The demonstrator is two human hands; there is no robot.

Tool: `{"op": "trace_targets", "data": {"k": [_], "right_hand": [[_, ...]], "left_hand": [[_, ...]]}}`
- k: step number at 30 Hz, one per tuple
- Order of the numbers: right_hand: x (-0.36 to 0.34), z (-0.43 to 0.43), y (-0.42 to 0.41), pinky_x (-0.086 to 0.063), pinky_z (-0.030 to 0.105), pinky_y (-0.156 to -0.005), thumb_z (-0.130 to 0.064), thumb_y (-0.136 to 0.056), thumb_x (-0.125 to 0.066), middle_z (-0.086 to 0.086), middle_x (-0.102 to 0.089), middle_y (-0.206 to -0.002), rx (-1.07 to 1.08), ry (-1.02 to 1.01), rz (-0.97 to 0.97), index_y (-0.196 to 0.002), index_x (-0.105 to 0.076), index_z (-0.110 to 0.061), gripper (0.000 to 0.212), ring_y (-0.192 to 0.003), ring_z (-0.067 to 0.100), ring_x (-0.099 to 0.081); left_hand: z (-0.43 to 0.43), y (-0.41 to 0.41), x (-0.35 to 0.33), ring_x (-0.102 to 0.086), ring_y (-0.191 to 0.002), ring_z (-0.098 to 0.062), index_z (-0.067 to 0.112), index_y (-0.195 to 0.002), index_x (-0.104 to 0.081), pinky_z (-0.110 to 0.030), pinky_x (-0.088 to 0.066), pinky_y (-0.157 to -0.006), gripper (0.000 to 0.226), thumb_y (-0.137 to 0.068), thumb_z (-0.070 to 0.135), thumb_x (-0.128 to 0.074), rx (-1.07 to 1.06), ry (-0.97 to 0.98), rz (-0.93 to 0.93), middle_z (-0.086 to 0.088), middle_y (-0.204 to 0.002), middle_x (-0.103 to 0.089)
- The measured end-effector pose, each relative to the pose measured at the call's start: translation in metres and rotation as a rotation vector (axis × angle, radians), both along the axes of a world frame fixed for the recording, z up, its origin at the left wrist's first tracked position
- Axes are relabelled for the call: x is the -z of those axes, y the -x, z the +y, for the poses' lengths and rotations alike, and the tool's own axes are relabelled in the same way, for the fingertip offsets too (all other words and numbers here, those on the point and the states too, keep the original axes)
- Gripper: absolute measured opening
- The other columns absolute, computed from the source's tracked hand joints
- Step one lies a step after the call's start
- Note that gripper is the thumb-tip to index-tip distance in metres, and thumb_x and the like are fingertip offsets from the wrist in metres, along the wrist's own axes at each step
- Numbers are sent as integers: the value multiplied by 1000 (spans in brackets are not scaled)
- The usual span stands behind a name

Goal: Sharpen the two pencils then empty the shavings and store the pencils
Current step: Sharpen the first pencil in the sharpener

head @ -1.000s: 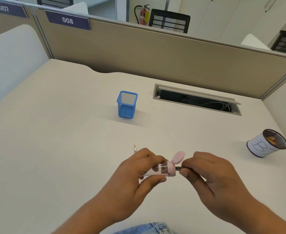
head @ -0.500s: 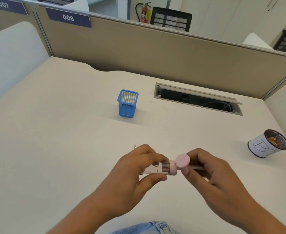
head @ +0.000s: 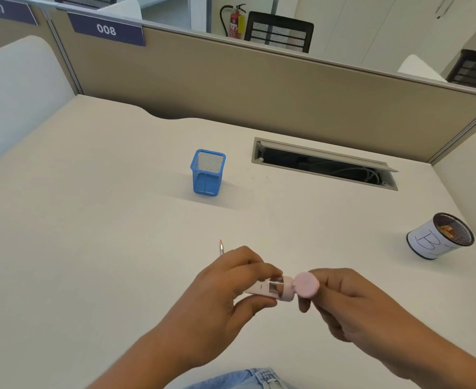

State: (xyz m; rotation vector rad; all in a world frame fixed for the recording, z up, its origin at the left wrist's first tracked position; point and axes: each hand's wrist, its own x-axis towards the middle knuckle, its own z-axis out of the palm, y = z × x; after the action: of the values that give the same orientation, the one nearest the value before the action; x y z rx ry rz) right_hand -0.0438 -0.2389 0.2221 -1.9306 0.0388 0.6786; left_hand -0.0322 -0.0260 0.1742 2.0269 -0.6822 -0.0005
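Observation:
My left hand (head: 225, 293) grips a pink sharpener (head: 270, 287) with a clear shavings chamber, held level just above the desk. Its round pink lid (head: 306, 284) is flipped open at the right end and faces me. My right hand (head: 352, 307) is curled right behind that lid; the pencil it held a moment ago is hidden by the lid and fingers. A second pencil (head: 221, 247) lies on the desk, only its sharpened tip showing beyond my left hand. The blue mesh pencil holder (head: 207, 175) stands empty farther back.
A black mesh cup wrapped in white paper marked "B" (head: 427, 242) stands at the right with shavings inside. A cable slot (head: 324, 164) is cut into the desk (head: 91, 220) at the back. Beige partitions (head: 259, 88) wall off the desk.
My right hand drew the pencil out of the sharpener to the right. The pink lid swung round to face me. My left hand kept its grip and barely moved.

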Motion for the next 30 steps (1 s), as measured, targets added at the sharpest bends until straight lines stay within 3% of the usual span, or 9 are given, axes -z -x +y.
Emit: {"op": "trace_targets", "data": {"k": [4,9,11,16,18,21,24,26,30], "right_hand": [[7,-9,2,-35,20,-58,-50,-90,-52,-8,-55,-72,-138,217,-484,-90,-63,-32,21,-61,16,-43],[14,-14,2,-37,28,-50,-40,-99,-42,-13,-44,-69,-305,566,-989,-83,-61,-23,30,-59,11,-40],[10,-7,2,-31,20,-49,-47,-98,-42,-14,-40,-62,-211,458,-841,-72,-53,-28,34,-56,7,-36],[2,2,1,-14,22,-47,-55,-75,-65,0,-22,-53,148,-61,105,-51,-47,-18,47,-50,17,-14],[0,2,0,-14,24,-48,-58,-71,-67,0,-21,-54,136,-92,160,-52,-49,-18,48,-50,17,-13],[3,1,2,-21,24,-49,-70,-78,-57,-9,-33,-55,13,81,-160,-71,-62,-23,48,-52,13,-25],[7,-6,1,-36,17,-53,-47,-95,-49,-19,-55,-71,-147,263,-654,-91,-63,-37,18,-58,8,-42],[9,-9,-5,-44,25,-54,-35,-97,-50,-16,-55,-76,-256,497,-927,-98,-68,-27,20,-63,9,-48],[13,-5,-6,-37,31,-45,-32,-96,-50,-7,-47,-62,-294,564,-1083,-79,-69,-20,28,-54,15,-39]], "left_hand": [[0,-1,-2,-56,-85,-9,32,-108,-67,-13,-40,-71,20,-89,27,-67,-26,61,89,17,-94,-56],[-1,3,-6,-53,-79,-5,33,-107,-68,-8,-36,-68,20,-88,26,-68,-38,119,131,17,-90,-56],[-2,3,-4,-54,-82,-8,32,-109,-67,-10,-37,-69,21,-88,28,-66,-53,103,88,17,-92,-56],[-2,5,4,-55,-93,-6,28,-118,-62,-19,-45,-79,26,-92,31,-60,-47,-16,-74,19,-104,-55],[-4,5,6,-54,-94,-5,28,-119,-61,-21,-45,-80,26,-93,32,-58,-46,-44,-102,19,-105,-54],[-5,3,4,-57,-90,-8,29,-113,-65,-22,-47,-76,23,-90,29,-63,-64,42,5,18,-101,-56],[-5,1,1,-57,-83,-6,29,-109,-68,-11,-41,-69,22,-87,28,-65,-80,91,80,16,-95,-58],[-4,1,-3,-55,-79,-4,29,-107,-69,-8,-38,-68,21,-87,27,-66,-81,123,106,14,-92,-58],[-4,1,-3,-54,-79,-6,30,-109,-69,-8,-36,-67,22,-87,26,-65,-85,154,111,16,-92,-58]]}}
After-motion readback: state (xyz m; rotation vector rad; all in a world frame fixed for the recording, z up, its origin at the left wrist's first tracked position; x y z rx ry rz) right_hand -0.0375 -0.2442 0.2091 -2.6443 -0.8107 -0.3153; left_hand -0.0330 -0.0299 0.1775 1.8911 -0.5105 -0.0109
